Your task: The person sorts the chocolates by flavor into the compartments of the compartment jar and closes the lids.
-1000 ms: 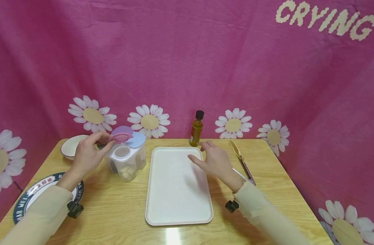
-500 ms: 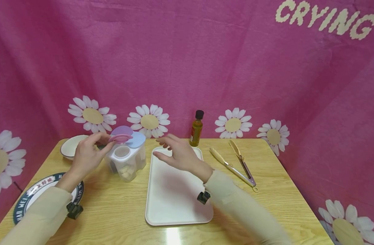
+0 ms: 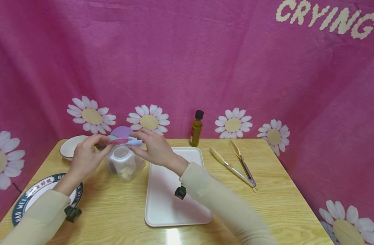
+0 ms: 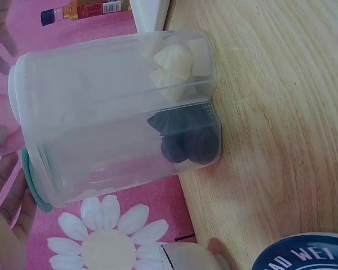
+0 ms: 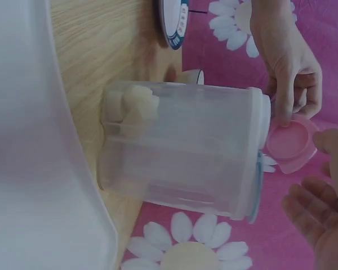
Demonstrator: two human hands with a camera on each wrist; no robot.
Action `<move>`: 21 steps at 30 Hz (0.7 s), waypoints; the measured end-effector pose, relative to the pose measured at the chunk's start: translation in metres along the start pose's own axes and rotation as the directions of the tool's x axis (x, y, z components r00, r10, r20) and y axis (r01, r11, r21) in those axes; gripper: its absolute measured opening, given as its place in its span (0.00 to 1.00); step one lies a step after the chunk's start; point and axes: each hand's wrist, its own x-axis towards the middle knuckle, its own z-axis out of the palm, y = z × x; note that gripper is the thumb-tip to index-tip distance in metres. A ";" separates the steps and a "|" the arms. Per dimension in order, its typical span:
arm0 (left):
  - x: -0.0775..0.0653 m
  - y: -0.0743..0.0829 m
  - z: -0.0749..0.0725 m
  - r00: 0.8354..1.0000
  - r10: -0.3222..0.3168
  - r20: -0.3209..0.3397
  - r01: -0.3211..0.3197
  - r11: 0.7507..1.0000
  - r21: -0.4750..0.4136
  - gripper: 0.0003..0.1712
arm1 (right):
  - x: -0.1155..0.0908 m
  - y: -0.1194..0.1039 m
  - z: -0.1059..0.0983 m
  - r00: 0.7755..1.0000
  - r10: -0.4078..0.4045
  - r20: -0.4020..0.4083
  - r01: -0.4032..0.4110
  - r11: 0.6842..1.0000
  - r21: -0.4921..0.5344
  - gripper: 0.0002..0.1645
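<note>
A clear plastic storage canister [image 3: 121, 168] with several compartments stands on the table. Pale chunks [image 4: 174, 64] lie at the bottom of one compartment, dark pieces [image 4: 191, 140] in another. My left hand [image 3: 86, 154] pinches a pink lid [image 5: 290, 140] between thumb and fingers, above the canister's uncovered round mouth. My right hand [image 3: 156, 148] is at the lid's other side, fingers loosely bent and apart, its thumb tip right at the lid's edge. The purple lid [image 3: 121, 131] shows behind, and a green lid [image 4: 35, 183] sits on the canister near the left fingers.
A white tray [image 3: 162, 204] lies mid-table under my right forearm. An oil bottle [image 3: 196, 131] stands behind it. Open tongs [image 3: 217, 156] lie to the right. A white bowl [image 3: 69, 148] is at the back left, and a dark-rimmed plate [image 3: 19, 207] lies under my left forearm.
My right hand has moved left, from beside the bottle across the tray to the pink lid, uncovering the tongs. My left hand keeps its pinch; the lid now looks flatter.
</note>
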 end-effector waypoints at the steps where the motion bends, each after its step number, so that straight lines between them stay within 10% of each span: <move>1: 0.000 0.000 0.000 1.000 0.004 -0.001 -0.004 1.000 0.002 0.14 | 0.001 0.000 0.002 1.000 -0.001 0.005 0.001 1.000 -0.005 0.20; 21: -0.016 0.000 0.001 0.995 0.095 -0.010 -0.094 0.995 0.039 0.15 | 0.000 0.002 0.021 0.996 -0.085 0.040 0.086 0.996 -0.027 0.10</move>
